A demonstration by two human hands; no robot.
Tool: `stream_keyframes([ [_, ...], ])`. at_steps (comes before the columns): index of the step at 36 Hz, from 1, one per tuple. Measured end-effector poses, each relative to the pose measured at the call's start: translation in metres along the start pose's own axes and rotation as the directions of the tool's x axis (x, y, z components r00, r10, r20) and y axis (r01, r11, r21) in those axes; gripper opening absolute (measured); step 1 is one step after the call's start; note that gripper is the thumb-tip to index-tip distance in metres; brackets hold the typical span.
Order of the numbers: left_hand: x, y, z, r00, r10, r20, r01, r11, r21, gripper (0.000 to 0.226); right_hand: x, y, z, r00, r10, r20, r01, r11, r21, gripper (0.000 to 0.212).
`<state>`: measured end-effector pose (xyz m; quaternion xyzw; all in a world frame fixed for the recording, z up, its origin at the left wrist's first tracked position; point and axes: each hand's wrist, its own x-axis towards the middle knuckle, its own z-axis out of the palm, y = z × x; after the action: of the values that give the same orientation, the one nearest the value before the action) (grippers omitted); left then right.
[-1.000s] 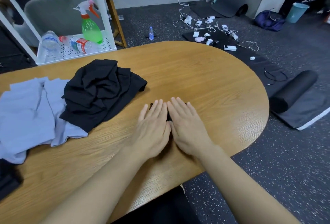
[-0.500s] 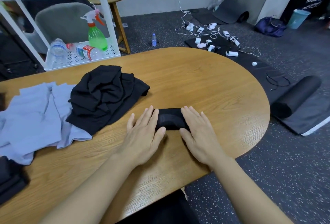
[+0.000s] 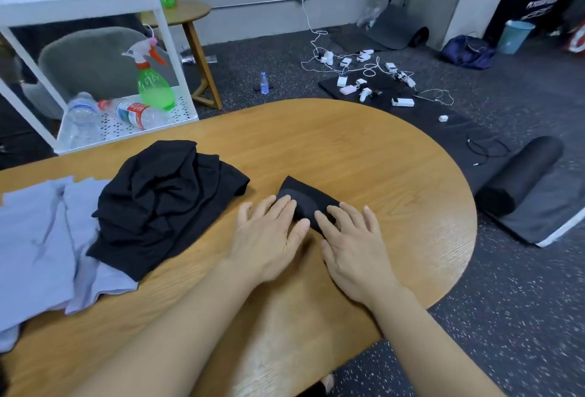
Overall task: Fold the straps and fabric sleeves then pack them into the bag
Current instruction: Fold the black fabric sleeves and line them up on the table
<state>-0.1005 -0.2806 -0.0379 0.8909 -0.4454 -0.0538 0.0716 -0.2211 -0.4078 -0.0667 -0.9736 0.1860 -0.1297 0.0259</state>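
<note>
Right at the rounded end of the wooden table (image 3: 364,150), bare oak-grain surface stretches beyond and to the right of the hands, up to the curved edge where the speckled dark floor (image 3: 506,317) begins. To the left the room narrows: a crumpled heap of black fabric (image 3: 164,200) lies near the left hand, overlapping a flat pale lilac-grey garment (image 3: 41,248) that runs off the left side of the view.

The folded black sleeve (image 3: 304,199) lies between the two hands on the table, a small, soft, matte bundle with a faintly greyer rounded patch on top. Its long axis runs diagonally — the far corner points up and left toward the heap, the near end down and right under the right fingers.

Both hands lie flat with fingers straight and slightly spread, gripping nothing. The left hand (image 3: 269,235) presses its fingertips onto the sleeve's left edge; the right hand (image 3: 351,244) presses on its near right end, thumb touching the dark cloth.

Behind the table stands a white perforated metal shelf (image 3: 104,124) with a green spray bottle (image 3: 152,86) and clear plastic bottles lying on it — further right, a rolled black mat (image 3: 519,175) on the floor
</note>
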Motion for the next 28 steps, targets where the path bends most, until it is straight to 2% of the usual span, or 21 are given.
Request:
stream_keyframes([
  [3, 0.029, -0.004, -0.003, 0.999, 0.009, 0.045, -0.008, 1.000, -0.014, 0.068, 0.022, 0.003, 0.006, 0.998, 0.055, -0.014, -0.055, 0.998, -0.022, 0.049],
  [5, 0.047, -0.008, -0.003, 0.998, 0.023, 0.058, -0.022, 0.999, -0.026, 0.064, 0.037, 0.005, 0.011, 0.996, 0.083, -0.022, -0.084, 0.996, -0.040, 0.049],
  [19, 0.150, -0.021, -0.009, 0.983, 0.144, 0.111, -0.142, 0.989, -0.027, 0.061, 0.104, 0.025, 0.026, 0.979, 0.200, -0.029, -0.202, 0.967, -0.158, 0.054],
  [28, 0.153, -0.019, -0.019, 0.978, 0.165, 0.126, -0.159, 0.986, -0.057, 0.058, 0.109, 0.018, 0.024, 0.966, 0.260, 0.001, -0.258, 0.957, -0.131, 0.057],
])
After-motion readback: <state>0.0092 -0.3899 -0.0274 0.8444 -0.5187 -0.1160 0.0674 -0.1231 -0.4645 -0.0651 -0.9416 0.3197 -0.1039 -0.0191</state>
